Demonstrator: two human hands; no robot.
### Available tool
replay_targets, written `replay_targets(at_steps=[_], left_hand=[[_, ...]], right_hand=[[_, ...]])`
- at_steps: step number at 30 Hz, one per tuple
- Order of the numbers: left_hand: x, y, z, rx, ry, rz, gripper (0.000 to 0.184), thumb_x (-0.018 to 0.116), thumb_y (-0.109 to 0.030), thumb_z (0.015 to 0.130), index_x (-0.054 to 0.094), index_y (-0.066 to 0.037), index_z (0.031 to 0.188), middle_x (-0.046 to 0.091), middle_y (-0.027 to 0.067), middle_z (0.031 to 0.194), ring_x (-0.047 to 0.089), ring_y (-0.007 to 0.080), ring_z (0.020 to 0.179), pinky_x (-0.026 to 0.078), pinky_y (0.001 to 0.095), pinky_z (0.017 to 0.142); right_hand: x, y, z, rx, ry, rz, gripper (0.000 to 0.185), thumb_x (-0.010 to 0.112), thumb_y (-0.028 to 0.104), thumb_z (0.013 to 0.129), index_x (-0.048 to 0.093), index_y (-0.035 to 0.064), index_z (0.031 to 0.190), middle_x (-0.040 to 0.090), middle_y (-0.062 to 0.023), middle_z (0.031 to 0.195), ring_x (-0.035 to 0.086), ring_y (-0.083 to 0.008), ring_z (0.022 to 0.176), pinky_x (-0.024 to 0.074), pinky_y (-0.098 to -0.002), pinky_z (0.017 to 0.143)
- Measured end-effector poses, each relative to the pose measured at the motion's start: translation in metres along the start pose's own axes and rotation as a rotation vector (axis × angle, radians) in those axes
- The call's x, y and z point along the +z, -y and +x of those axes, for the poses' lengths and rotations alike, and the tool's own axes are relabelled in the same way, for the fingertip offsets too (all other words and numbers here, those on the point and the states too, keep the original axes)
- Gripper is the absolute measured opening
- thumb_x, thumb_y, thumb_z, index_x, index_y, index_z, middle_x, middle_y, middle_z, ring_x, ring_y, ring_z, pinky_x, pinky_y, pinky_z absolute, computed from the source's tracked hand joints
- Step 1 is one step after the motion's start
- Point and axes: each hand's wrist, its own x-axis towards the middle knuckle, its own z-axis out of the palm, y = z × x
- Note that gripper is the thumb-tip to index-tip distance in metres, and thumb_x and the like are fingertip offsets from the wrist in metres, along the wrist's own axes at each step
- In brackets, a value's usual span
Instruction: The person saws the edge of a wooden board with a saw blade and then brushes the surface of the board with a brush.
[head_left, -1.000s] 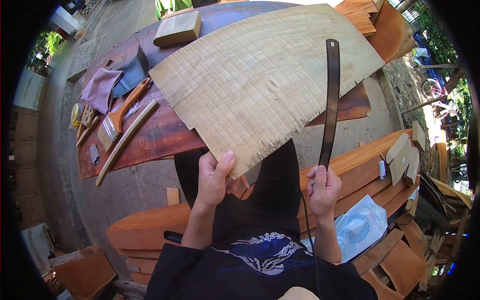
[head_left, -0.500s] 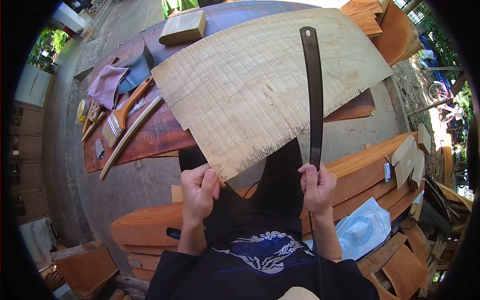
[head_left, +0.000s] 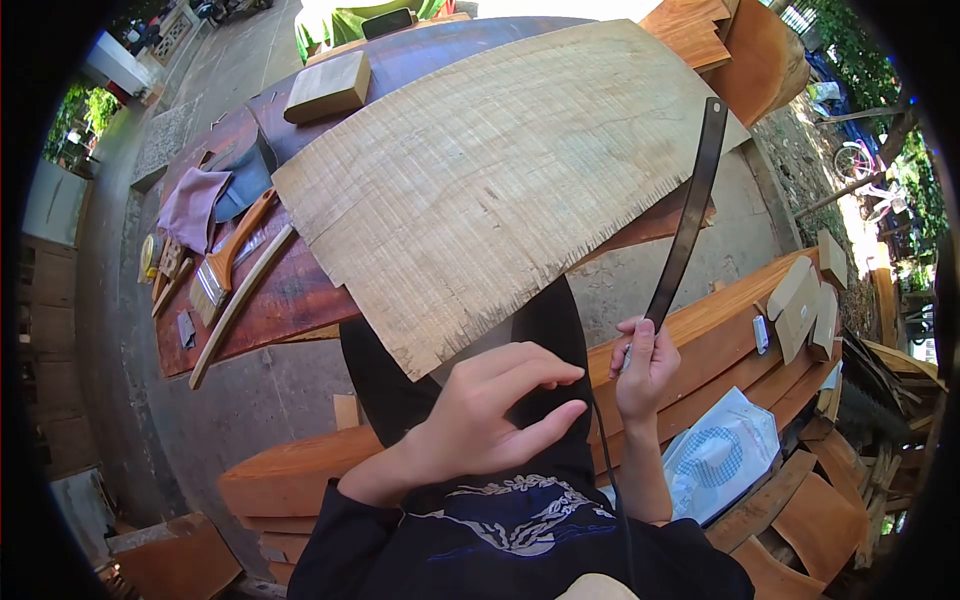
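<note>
A large pale wooden sheet (head_left: 490, 170) with a splintered near edge lies on the dark reddish table (head_left: 300, 300), its narrow corner sticking out over my legs. My left hand (head_left: 500, 405) hovers just below that corner, fingers apart and curved, with nothing in it. In my right hand (head_left: 646, 365) is the lower end of a long, thin dark strip (head_left: 692, 205). The strip stands up and leans right, passing in front of the sheet's right edge, with a small hole at its top.
Left on the table are a wide brush (head_left: 230, 258), a curved wooden stick (head_left: 240, 306), cloths (head_left: 195, 207) and a wooden block (head_left: 328, 87). Stacked boards (head_left: 700, 350) and a plastic bag (head_left: 722, 450) lie at right. A dark cable (head_left: 605, 440) hangs beside my right hand.
My left hand has let go of the sheet's corner, moved right and opened. The strip in my right hand has swung from nearly upright to leaning right.
</note>
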Motion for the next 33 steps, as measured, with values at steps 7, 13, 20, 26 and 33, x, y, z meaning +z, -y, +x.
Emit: replay_targets(at_steps=[7,13,20,26,33], left_hand=[[0.044,0.090,-0.001,-0.418,-0.225,-0.880,0.062,0.039,-0.048,0.104,0.045,0.000,0.143,0.058,0.0205,0.131,0.064,0.0268,0.110,0.053,0.0426,0.091],[0.022,0.083,-0.018,-0.358,-0.388,-0.829,0.069,0.033,-0.056,0.103,0.046,0.001,0.139,0.065,0.0202,0.120,0.069,0.0277,0.095,0.058,0.0415,0.079],[0.013,0.072,-0.033,-0.308,-0.581,-0.757,0.059,0.038,-0.048,0.102,0.055,0.004,0.124,0.069,0.0194,0.094,0.070,0.0258,0.078,0.059,0.0380,0.070],[0.001,0.077,-0.039,-0.294,-0.580,-0.660,0.051,0.044,-0.040,0.098,0.058,0.005,0.117,0.067,0.0156,0.086,0.066,0.0233,0.068,0.058,0.0362,0.063],[-0.015,0.073,-0.047,-0.290,-0.583,-0.700,0.048,0.044,-0.038,0.097,0.058,0.006,0.109,0.052,0.0110,0.059,0.050,0.0184,0.048,0.049,0.0323,0.047]], right_hand=[[-0.008,-0.010,-0.002,0.020,-0.006,-0.003,0.033,0.044,0.026,0.108,0.060,0.0019,0.091,0.049,0.0012,0.055,0.044,-0.0048,0.045,0.0338,-0.0209,0.043],[-0.012,-0.020,-0.006,0.066,0.003,0.004,0.034,0.044,0.026,0.108,0.060,0.0022,0.090,0.048,0.0009,0.055,0.043,-0.0047,0.045,0.0340,-0.0205,0.043],[-0.022,-0.021,0.000,0.027,-0.102,-0.009,0.033,0.046,0.025,0.107,0.061,0.0011,0.090,0.049,0.0014,0.056,0.044,-0.0045,0.046,0.0347,-0.0204,0.044],[-0.040,-0.019,0.016,-0.020,-0.202,-0.048,0.034,0.043,0.029,0.108,0.059,0.0023,0.094,0.048,0.0007,0.057,0.044,-0.0048,0.046,0.0356,-0.0196,0.043],[-0.043,-0.021,0.012,-0.020,-0.160,-0.129,0.033,0.046,0.025,0.107,0.064,0.0005,0.093,0.051,0.0008,0.055,0.047,-0.0050,0.048,0.0348,-0.0213,0.045]])
